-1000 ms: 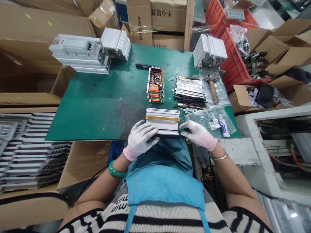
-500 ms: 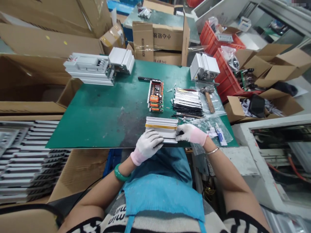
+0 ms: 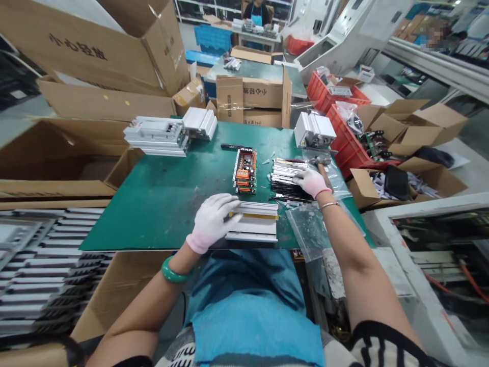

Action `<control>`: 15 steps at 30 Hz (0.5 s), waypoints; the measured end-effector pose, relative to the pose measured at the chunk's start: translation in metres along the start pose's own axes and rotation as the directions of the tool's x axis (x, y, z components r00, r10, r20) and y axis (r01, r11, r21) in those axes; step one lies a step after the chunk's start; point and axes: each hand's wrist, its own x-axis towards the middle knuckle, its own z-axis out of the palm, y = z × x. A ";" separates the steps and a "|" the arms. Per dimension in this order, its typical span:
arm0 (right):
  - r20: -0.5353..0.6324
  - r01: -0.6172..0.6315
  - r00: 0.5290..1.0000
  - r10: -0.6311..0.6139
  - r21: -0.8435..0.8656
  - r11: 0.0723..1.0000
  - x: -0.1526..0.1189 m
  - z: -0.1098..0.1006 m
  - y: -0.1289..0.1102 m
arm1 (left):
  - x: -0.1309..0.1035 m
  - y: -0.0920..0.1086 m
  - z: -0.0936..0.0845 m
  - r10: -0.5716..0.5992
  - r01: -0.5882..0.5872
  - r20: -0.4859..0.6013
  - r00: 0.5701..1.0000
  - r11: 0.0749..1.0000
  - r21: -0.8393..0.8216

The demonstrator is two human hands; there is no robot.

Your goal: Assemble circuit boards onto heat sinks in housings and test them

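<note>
At the table's near edge lies a silver aluminium profile [image 3: 254, 227] with a yellow-brown strip along it. My left hand [image 3: 216, 219], in a white glove with a pink cuff, rests at its left end with the fingers stretched out. Farther right, my gloved right hand [image 3: 311, 182] is on a pile of thin metal strips [image 3: 286, 171], its fingers bent together at the silver ones; their tips are partly hidden. Black strips lie on the near side of this pile. Beyond the profile sits a circuit board [image 3: 245, 171] with orange connectors.
Finned aluminium units [image 3: 156, 135] stand at the green table's [image 3: 164, 204] back left, with another unit [image 3: 314, 130] at back right. A hammer [image 3: 324, 171] and clear plastic bags [image 3: 309, 229] lie on the right. Cardboard boxes [image 3: 114, 168] and red crates [image 3: 347, 137] flank the table.
My right hand has left the profile's right end and moved up and right onto the strips. My left hand has shifted to the profile's left end. The view has tilted upward.
</note>
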 end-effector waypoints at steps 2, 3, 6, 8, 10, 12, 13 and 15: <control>0.027 0.008 1.000 -0.008 0.007 1.000 0.004 -0.001 -0.001 | 0.017 -0.012 0.000 -0.061 0.061 -0.005 0.998 0.998 0.010; 0.041 0.012 0.999 -0.012 0.012 1.000 0.006 -0.001 -0.002 | 0.025 -0.017 0.001 -0.088 0.088 0.002 0.996 0.996 0.016; 0.062 0.014 0.998 -0.016 0.032 0.999 0.012 -0.002 -0.003 | 0.052 -0.029 0.008 -0.140 0.135 0.087 0.986 0.989 0.062; 0.047 0.006 0.999 -0.008 0.044 0.999 0.012 -0.003 -0.004 | 0.067 -0.032 0.013 -0.131 0.111 0.173 0.976 0.987 0.119; 0.004 -0.003 1.000 0.003 0.058 0.998 0.008 -0.004 -0.006 | 0.078 -0.031 0.016 -0.095 0.047 0.242 0.966 0.979 0.197; -0.060 -0.006 0.998 0.010 0.072 0.997 0.002 -0.005 -0.008 | 0.086 -0.030 0.019 -0.060 -0.024 0.283 0.957 0.959 0.284; -0.098 -0.010 0.995 0.018 0.078 0.997 -0.001 -0.006 -0.008 | 0.088 -0.030 0.020 -0.048 -0.051 0.295 0.954 0.946 0.320; -0.171 -0.027 0.984 0.042 0.092 0.995 -0.005 -0.008 -0.007 | 0.092 -0.034 0.024 -0.019 -0.103 0.326 0.945 0.930 0.353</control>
